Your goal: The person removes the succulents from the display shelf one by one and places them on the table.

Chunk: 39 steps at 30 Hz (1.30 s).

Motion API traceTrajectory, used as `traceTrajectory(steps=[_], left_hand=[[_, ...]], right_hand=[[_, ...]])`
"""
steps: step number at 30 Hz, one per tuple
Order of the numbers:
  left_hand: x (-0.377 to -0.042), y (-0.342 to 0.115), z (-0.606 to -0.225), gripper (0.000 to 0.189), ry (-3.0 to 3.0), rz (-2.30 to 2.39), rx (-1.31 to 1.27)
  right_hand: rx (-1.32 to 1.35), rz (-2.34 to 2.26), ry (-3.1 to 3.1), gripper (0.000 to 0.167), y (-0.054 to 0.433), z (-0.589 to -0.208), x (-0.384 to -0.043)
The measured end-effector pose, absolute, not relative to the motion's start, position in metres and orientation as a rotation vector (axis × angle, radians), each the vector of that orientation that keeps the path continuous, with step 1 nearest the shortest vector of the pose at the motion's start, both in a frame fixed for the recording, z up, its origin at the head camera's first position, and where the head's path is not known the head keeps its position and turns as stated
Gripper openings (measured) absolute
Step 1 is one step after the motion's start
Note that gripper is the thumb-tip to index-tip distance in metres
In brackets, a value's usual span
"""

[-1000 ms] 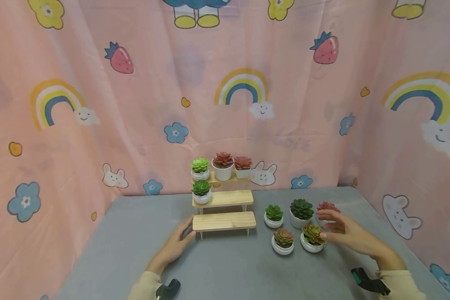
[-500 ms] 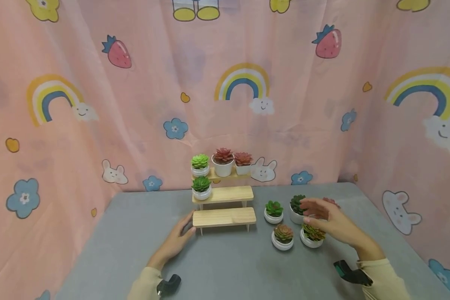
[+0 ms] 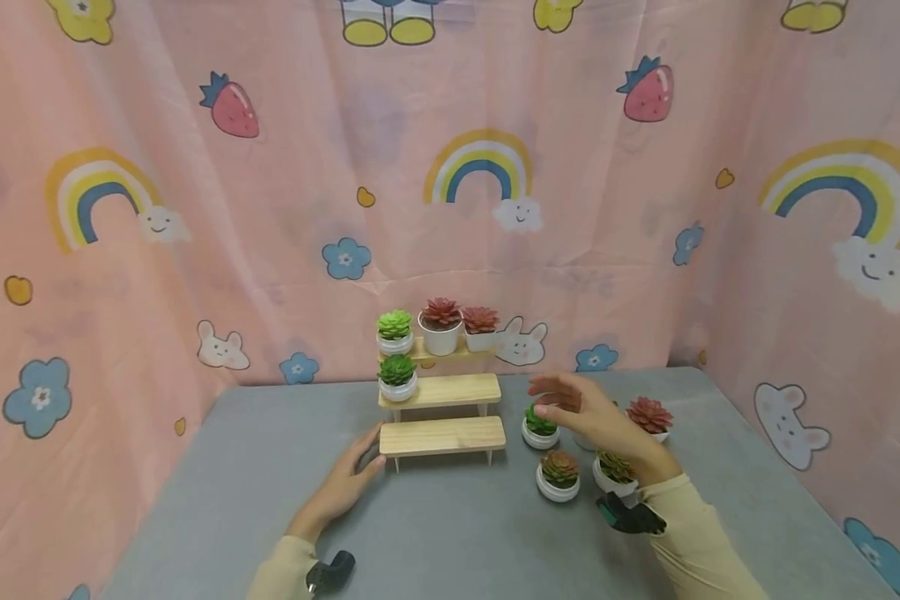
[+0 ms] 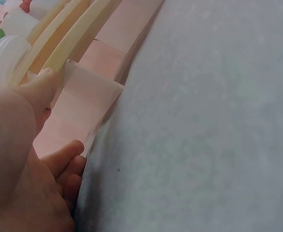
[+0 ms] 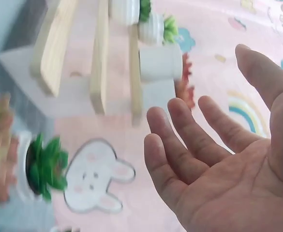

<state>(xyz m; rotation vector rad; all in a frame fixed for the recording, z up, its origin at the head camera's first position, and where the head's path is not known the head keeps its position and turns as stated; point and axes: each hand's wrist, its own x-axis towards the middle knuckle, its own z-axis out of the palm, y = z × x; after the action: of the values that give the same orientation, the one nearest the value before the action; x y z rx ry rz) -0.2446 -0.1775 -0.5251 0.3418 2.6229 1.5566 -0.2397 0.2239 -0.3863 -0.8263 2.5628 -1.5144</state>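
Note:
My left hand [image 3: 342, 483] rests at the left end of a three-step plant stand, its fingers by the lowest wooden step [image 3: 442, 436]. In the left wrist view, the thumb [image 4: 42, 87] lies at the step's edge and the other fingertips are by a clear leg [image 4: 85, 96]. My right hand [image 3: 592, 417] hovers over the small potted green succulent [image 3: 540, 432], fingers spread and loosely bent, holding nothing. The right wrist view shows its bare palm [image 5: 228, 188]. A darker succulent's pot behind that hand is mostly hidden.
On the top step stand a bright green succulent [image 3: 395, 332] and two red ones [image 3: 441, 325]; a green one [image 3: 397, 377] sits on the middle step. Right of the stand are an orange-green succulent [image 3: 558, 475], a yellow-green one [image 3: 615, 471] and a red one [image 3: 650, 417]. A pink curtain [image 3: 285, 217] hangs behind.
My right hand has moved left, from beside the red succulent, across the dark green one, to above the small green one. The left hand stays at the stand.

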Motion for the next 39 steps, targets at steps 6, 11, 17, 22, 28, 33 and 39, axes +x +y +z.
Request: traceTrajectory(steps=[6, 11, 17, 22, 28, 33, 39], left_hand=[[-0.246, -0.178, -0.526, 0.065, 2.624, 1.557, 0.333], [-0.245, -0.178, -0.527, 0.063, 2.630, 1.555, 0.327], [-0.242, -0.179, -0.524, 0.062, 2.645, 1.562, 0.331], [-0.244, -0.179, -0.526, 0.063, 2.645, 1.551, 0.314], [-0.243, -0.178, -0.528, 0.063, 2.625, 1.562, 0.297], [-0.243, -0.178, -0.524, 0.063, 2.609, 1.578, 0.314], [-0.243, -0.178, -0.522, 0.063, 2.595, 1.600, 0.348]], right_hand=[[-0.863, -1.556, 2.485, 0.049, 0.195, -0.386, -0.255], [-0.869, -1.597, 2.428, 0.047, 0.167, -0.393, -0.267], [-0.834, -1.620, 2.396, 0.046, 0.133, -0.395, -0.273], [-0.811, -1.643, 2.392, 0.052, 0.113, -0.399, -0.279], [-0.804, -1.633, 2.408, 0.054, 0.093, -0.398, -0.281], [-0.778, -1.663, 2.388, 0.053, 0.076, -0.393, -0.285], [-0.714, -1.727, 2.430, 0.056, 0.057, -0.398, -0.296]])
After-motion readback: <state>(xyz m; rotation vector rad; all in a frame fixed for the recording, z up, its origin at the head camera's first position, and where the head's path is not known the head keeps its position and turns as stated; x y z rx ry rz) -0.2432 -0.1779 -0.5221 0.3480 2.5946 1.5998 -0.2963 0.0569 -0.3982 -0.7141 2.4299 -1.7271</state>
